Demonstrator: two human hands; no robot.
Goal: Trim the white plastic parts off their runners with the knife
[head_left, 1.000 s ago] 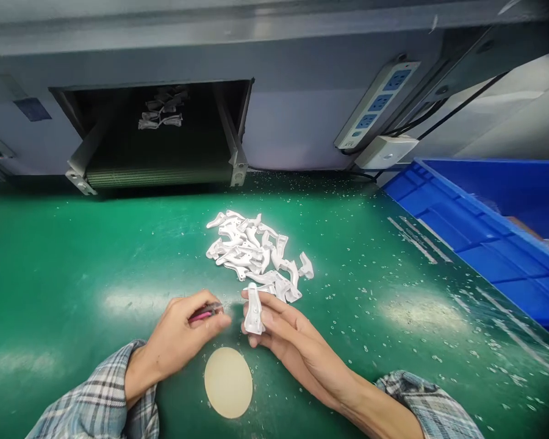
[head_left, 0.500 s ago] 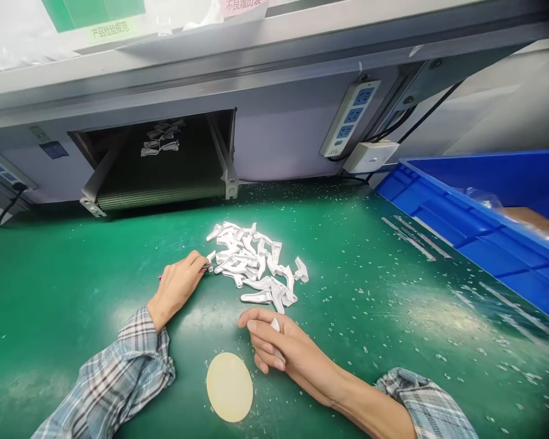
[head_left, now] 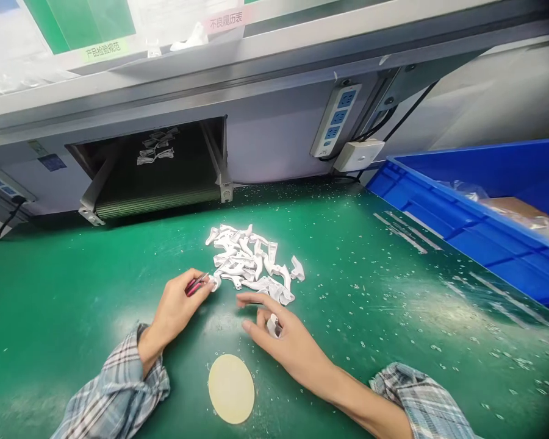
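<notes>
A heap of curved white plastic pieces (head_left: 242, 259) lies on the green table. At its left edge my left hand (head_left: 178, 305) pinches one white plastic piece (head_left: 215, 281) between thumb and fingertip. The same hand also grips a slim pink-and-dark tool (head_left: 194, 285), whose exact kind I cannot make out. In front of the heap is my right hand (head_left: 288, 341), thumb and index finger apart. Its curled lower fingers keep another white piece (head_left: 273, 326) in the palm, partly hidden.
A pale yellow disc (head_left: 231, 389) lies between my forearms. At the back, a conveyor belt (head_left: 160, 198) carries several white pieces through an opening. A blue bin (head_left: 443, 213) stands at the right. Small white rings are scattered over the green table (head_left: 348, 317). A power strip (head_left: 336, 122) hangs behind.
My left hand has turned and drawn slightly toward me, bringing the tool and a white piece into clearer sight. My right thumb and index finger have spread apart. The camera view has shifted slightly.
</notes>
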